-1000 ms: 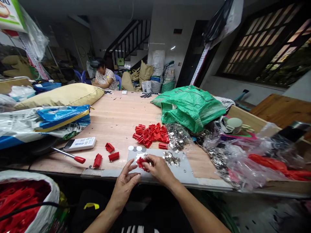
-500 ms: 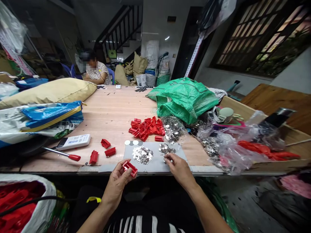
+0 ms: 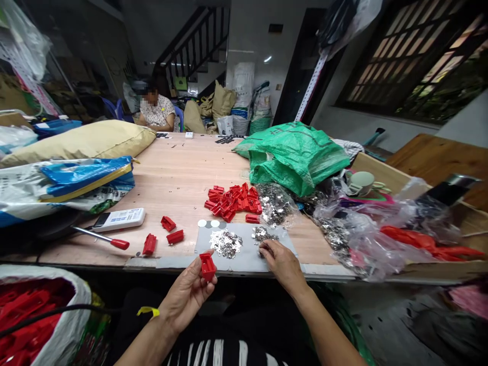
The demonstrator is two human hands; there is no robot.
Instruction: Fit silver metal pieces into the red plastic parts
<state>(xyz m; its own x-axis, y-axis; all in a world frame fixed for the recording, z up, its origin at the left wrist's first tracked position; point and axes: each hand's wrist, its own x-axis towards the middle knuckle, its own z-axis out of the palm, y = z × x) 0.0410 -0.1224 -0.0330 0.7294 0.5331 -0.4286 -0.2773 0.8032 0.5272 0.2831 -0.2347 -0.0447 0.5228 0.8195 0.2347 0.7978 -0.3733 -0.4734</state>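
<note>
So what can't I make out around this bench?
All in the head view:
Whether the right hand pinches anything: its own fingers cover the fingertips.
The underside of the red part in the left hand: turned away from the camera.
Exact shapes of the metal pieces on the grey mat: too small.
What, if anything, fills the green bag: its sides hide it.
White sack: bottom cut off by the lower edge.

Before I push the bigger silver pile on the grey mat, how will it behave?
The silver pile would probably spread, since its bits lie loose. They may slide easily: they look shiny and the grey mat looks smooth. Rolling seems unlikely, as the bits appear thin and flat.
</note>
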